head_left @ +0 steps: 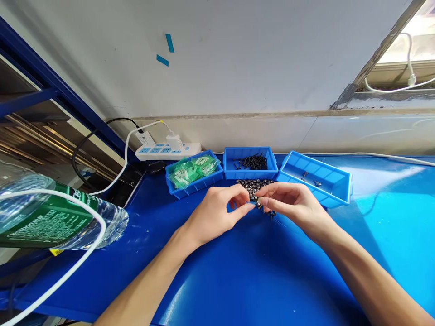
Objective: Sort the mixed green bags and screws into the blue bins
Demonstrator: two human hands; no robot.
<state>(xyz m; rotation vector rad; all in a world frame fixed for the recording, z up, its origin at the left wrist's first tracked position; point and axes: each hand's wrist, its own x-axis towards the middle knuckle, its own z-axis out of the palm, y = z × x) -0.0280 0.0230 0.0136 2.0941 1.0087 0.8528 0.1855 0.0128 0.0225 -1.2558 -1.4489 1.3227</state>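
My left hand (pixel 222 209) and my right hand (pixel 295 206) almost meet over a pile of small dark and shiny metal parts (pixel 253 184) on the blue table. Between the thumb and fingertips of the right hand is a small metal part (pixel 259 202), too small to name. The left thumb and index finger are pinched close to it; whatever they hold is hidden. Just behind the pile stands a blue bin (pixel 249 174) with black screws (pixel 254 161). Another blue bin (pixel 335 199), on the right, has a few small metal pieces (pixel 317 183) in it.
A left-hand blue bin (pixel 197 185) contains green plastic bags with pale pieces. Behind it lies a white power strip (pixel 190 151) with plugged-in cables. A large water bottle (pixel 78 217) lies at the left, with a white cable (pixel 98 217) across it. A wall (pixel 238 68) closes off the back.
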